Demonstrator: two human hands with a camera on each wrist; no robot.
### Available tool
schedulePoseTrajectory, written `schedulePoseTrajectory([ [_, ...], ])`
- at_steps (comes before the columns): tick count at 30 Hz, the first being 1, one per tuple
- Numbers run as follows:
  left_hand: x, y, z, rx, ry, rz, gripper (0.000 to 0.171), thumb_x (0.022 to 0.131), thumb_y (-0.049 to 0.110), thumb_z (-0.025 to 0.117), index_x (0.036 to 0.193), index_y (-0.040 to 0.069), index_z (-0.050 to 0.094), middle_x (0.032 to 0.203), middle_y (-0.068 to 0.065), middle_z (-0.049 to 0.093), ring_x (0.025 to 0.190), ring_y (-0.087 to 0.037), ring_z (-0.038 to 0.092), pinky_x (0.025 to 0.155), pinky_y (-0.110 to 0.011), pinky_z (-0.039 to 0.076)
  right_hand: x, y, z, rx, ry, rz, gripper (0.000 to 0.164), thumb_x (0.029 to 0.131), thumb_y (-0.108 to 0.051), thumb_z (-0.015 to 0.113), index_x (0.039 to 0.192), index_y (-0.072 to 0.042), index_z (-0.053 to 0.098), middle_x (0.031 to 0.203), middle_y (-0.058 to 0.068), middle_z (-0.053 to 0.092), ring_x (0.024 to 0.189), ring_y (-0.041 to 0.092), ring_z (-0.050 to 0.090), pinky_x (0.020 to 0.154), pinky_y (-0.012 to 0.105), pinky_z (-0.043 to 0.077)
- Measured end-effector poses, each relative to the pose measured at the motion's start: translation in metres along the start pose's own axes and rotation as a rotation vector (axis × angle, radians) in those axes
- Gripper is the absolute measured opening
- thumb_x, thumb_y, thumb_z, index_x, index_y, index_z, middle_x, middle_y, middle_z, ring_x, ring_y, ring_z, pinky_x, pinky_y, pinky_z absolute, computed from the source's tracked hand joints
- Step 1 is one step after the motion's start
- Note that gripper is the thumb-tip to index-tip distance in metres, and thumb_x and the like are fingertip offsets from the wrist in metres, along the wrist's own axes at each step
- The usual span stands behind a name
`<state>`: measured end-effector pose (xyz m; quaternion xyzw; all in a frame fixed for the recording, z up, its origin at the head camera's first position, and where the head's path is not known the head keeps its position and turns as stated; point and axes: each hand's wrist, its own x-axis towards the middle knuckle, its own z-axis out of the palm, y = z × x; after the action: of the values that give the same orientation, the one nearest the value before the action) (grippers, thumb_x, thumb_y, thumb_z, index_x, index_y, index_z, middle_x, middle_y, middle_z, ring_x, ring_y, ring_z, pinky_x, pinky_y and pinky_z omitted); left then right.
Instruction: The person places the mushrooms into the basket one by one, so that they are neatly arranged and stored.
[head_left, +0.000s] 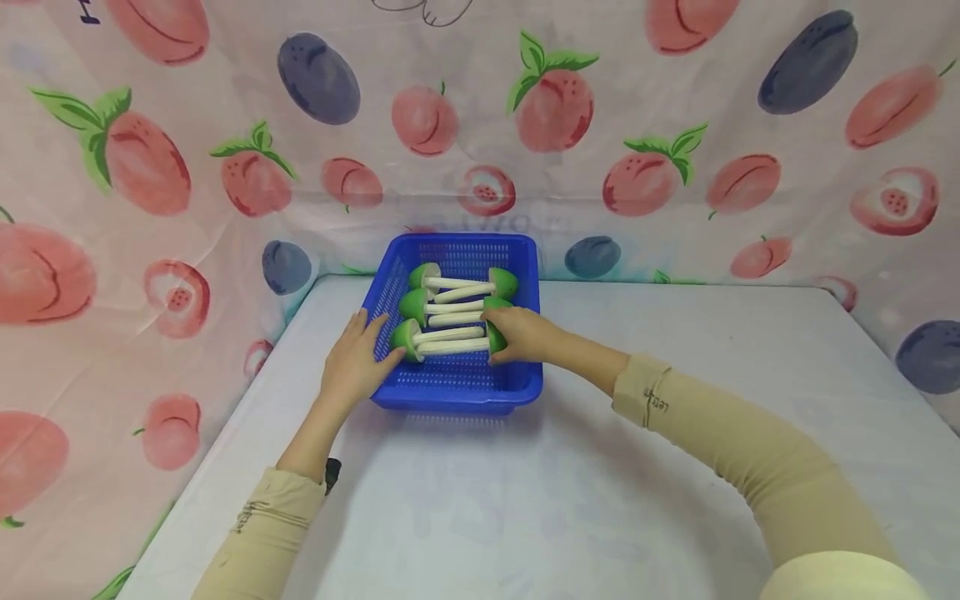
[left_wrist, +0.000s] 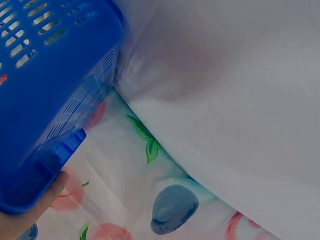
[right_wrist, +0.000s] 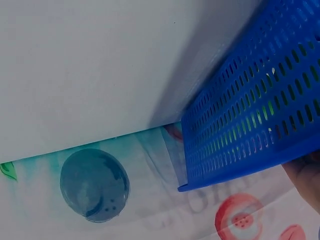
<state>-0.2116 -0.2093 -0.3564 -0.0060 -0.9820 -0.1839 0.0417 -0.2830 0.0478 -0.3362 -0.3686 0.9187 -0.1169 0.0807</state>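
A blue plastic basket [head_left: 450, 395] with slotted walls stands on the white table. Inside lie several toy mushrooms with green domed caps and pale stems, in rows with caps at both sides. Over the right rim reaches my right hand [head_left: 525, 335], its thumb and fingers around the green cap of the nearest right-hand mushroom [head_left: 496, 340]. My left hand [head_left: 351, 362] rests at the left rim with fingers spread, its thumb beside the nearest left-hand mushroom [head_left: 405, 340]. In the right wrist view, the basket wall [right_wrist: 250, 120] hides most of the right hand.
White cloth covers the table [head_left: 675, 433]. Behind and to the left hangs a fruit-printed curtain [head_left: 465, 75], close to the basket's far side. A small black item [head_left: 332, 475] shows at the left sleeve's cuff.
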Motion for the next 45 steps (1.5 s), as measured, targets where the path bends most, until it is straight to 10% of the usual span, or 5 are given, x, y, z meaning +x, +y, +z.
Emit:
schedulePoseTrajectory([
  [10,0.000,0.004,0.000,-0.006,0.000,0.008,0.067,0.092,0.041,0.053,0.145,0.004,0.034,0.153,-0.028,0.019,0.143,-0.042,0.014,0.111,-0.062,0.022,0.005,0.000,0.014,-0.094,0.041,0.028,0.053,0.075,-0.028,0.079,0.116,-0.001,0.058,0.095,0.009,0.069,0.087,0.022,0.064,0.081,0.043,0.053],
  [22,-0.005,-0.001,-0.004,0.009,0.003,-0.014,0.068,0.093,0.040,0.052,0.146,0.003,0.032,0.153,-0.028,0.017,0.143,-0.043,0.014,0.111,-0.062,0.022,0.008,-0.009,0.022,-0.194,0.056,0.020,0.062,0.076,-0.034,0.078,0.126,-0.004,0.056,0.119,0.011,0.060,0.101,0.025,0.064,0.090,0.049,0.050],
  [45,0.000,-0.003,-0.002,-0.015,0.000,-0.004,0.068,0.093,0.040,0.052,0.146,0.002,0.032,0.153,-0.028,0.018,0.143,-0.043,0.015,0.111,-0.062,0.022,0.011,-0.003,0.024,0.001,0.220,0.093,0.045,0.088,-0.035,0.065,0.122,-0.005,0.060,0.118,0.011,0.065,0.102,0.026,0.064,0.088,0.042,0.053],
])
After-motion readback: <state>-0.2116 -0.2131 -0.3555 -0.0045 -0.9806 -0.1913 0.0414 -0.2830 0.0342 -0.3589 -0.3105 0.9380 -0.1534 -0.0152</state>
